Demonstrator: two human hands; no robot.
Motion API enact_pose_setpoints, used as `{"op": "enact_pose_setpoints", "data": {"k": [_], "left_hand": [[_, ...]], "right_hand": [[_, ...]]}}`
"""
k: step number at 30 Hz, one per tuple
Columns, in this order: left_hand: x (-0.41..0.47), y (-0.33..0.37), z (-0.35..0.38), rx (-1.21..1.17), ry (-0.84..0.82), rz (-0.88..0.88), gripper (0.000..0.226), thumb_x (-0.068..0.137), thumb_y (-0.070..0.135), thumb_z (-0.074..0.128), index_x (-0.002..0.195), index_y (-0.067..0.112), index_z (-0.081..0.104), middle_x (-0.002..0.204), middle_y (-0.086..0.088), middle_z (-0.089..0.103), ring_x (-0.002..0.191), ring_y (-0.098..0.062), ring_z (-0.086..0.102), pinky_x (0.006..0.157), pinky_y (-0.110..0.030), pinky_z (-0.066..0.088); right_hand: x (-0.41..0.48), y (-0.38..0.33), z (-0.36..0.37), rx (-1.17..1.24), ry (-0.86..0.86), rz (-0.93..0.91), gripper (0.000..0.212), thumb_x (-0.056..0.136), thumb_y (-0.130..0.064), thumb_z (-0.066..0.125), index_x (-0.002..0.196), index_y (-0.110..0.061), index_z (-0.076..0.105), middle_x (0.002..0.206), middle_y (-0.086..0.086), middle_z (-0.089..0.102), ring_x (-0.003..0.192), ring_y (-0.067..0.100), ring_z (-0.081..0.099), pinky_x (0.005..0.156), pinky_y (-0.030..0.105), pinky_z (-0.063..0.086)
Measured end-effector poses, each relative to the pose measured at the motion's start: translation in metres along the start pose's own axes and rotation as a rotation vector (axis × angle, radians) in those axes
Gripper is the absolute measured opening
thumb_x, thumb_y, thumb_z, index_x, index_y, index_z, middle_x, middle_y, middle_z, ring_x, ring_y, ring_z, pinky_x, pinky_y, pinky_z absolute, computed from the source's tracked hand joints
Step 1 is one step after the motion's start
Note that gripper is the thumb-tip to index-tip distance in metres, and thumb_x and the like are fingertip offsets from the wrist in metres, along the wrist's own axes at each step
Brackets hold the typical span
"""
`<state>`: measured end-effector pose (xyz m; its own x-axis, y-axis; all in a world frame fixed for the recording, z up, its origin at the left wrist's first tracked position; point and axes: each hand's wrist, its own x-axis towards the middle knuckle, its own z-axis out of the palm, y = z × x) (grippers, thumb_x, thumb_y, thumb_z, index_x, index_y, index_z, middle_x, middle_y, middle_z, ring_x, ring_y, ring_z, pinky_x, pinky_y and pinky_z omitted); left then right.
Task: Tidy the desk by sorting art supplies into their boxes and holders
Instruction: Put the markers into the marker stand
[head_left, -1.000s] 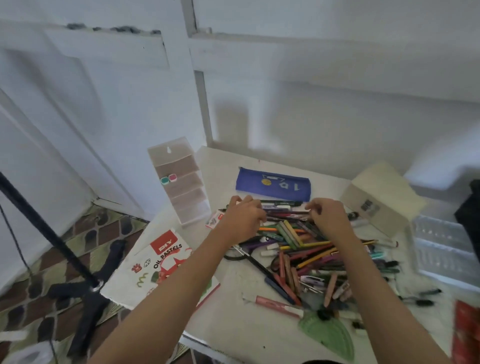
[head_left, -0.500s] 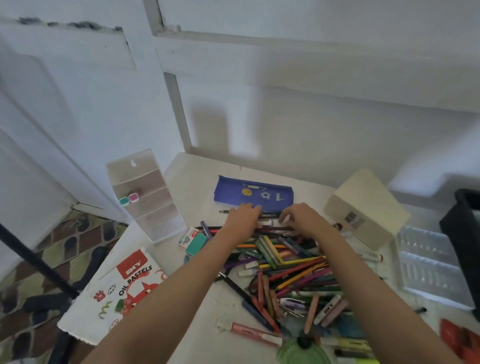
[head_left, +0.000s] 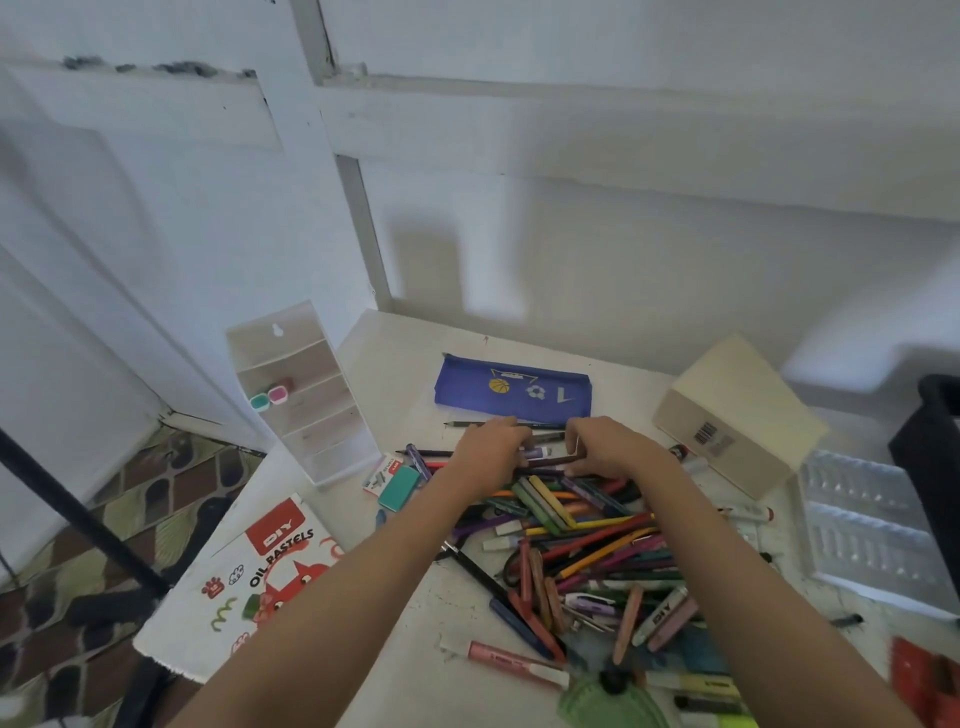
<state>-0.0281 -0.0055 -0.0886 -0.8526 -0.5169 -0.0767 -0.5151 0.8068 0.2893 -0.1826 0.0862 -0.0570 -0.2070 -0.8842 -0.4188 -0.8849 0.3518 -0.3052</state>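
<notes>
A heap of coloured pencils, pens and crayons (head_left: 587, 545) covers the middle of the white desk (head_left: 395, 353). Both hands are at the heap's far edge, just in front of a blue pencil case (head_left: 511, 387). My left hand (head_left: 485, 452) lies knuckles-up over the pens with fingers curled down into them. My right hand (head_left: 610, 447) curls its fingers round a dark pen or pencil (head_left: 550, 461) that runs between the two hands. The fingertips of both hands are hidden.
A white tiered holder (head_left: 306, 395) with two small erasers lies at left. An oil pastels box (head_left: 249, 582) sits at the near left edge. A cream box (head_left: 737, 410), a clear plastic tray (head_left: 878, 530) and a black bin (head_left: 935, 441) stand right. A green protractor (head_left: 608, 706) lies near.
Both hands have drawn closer together at the heap's far edge. The camera has shifted, so the desk sits lower in the frame.
</notes>
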Motion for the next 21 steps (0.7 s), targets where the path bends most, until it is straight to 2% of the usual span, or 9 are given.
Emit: {"op": "enact_pose_setpoints", "data": {"k": [3,6,11,14,17,19,21], "left_hand": [[-0.005,0.002,0.0,-0.151,0.014,-0.012,0.02,0.091,0.01,0.057,0.11,0.013,0.059,0.114,-0.006,0.059,0.103,-0.025,0.055,0.087,-0.039,0.047],[-0.009,0.004,-0.001,-0.239,0.018,-0.029,0.018,0.091,0.011,0.056,0.108,0.014,0.06,0.113,-0.004,0.065,0.103,-0.021,0.057,0.088,-0.038,0.049],[-0.013,0.006,-0.002,-0.287,0.044,-0.006,0.016,0.09,0.01,0.056,0.106,0.013,0.06,0.109,-0.005,0.066,0.099,-0.02,0.059,0.087,-0.038,0.049],[-0.015,0.005,-0.001,-0.314,0.064,-0.003,0.013,0.088,0.01,0.058,0.1,0.015,0.06,0.103,-0.003,0.066,0.093,-0.019,0.059,0.085,-0.039,0.05],[-0.017,0.005,0.0,-0.345,0.14,0.027,0.011,0.087,0.006,0.059,0.096,0.013,0.061,0.099,-0.002,0.062,0.09,-0.017,0.056,0.084,-0.036,0.049],[-0.02,0.006,-0.004,-0.392,0.237,0.052,0.01,0.088,0.004,0.059,0.096,0.01,0.061,0.098,-0.001,0.057,0.089,-0.016,0.054,0.082,-0.029,0.047],[-0.023,0.007,-0.012,-0.433,0.343,0.069,0.01,0.09,0.004,0.057,0.099,0.006,0.061,0.097,0.0,0.055,0.088,-0.012,0.053,0.081,-0.02,0.044]], "right_hand": [[-0.005,0.0,-0.005,0.093,0.002,-0.023,0.029,0.081,-0.023,0.072,0.099,-0.017,0.049,0.097,0.001,0.051,0.085,0.017,0.049,0.069,0.027,0.037],[-0.008,0.0,-0.006,0.102,0.052,-0.075,0.021,0.08,-0.018,0.073,0.092,-0.022,0.058,0.097,0.001,0.053,0.081,0.013,0.049,0.062,0.021,0.037],[-0.013,0.003,-0.007,0.193,0.054,-0.089,0.026,0.079,-0.016,0.074,0.104,-0.02,0.067,0.102,-0.002,0.057,0.085,0.011,0.052,0.073,0.023,0.038],[-0.016,0.004,-0.006,0.297,0.101,-0.079,0.022,0.082,-0.018,0.071,0.104,-0.017,0.07,0.1,-0.002,0.062,0.08,0.006,0.053,0.068,0.017,0.038],[-0.018,0.005,-0.005,0.397,0.246,-0.074,0.012,0.084,-0.017,0.068,0.097,-0.017,0.071,0.096,0.0,0.065,0.075,0.001,0.053,0.059,0.009,0.037],[-0.019,0.003,-0.006,0.54,0.377,-0.079,0.008,0.081,-0.017,0.072,0.089,-0.016,0.069,0.087,-0.003,0.066,0.072,-0.002,0.056,0.059,0.008,0.04],[-0.021,-0.001,-0.01,0.701,0.476,-0.082,0.011,0.079,-0.017,0.073,0.088,-0.014,0.068,0.082,-0.002,0.068,0.071,0.001,0.061,0.063,0.015,0.045]]}}
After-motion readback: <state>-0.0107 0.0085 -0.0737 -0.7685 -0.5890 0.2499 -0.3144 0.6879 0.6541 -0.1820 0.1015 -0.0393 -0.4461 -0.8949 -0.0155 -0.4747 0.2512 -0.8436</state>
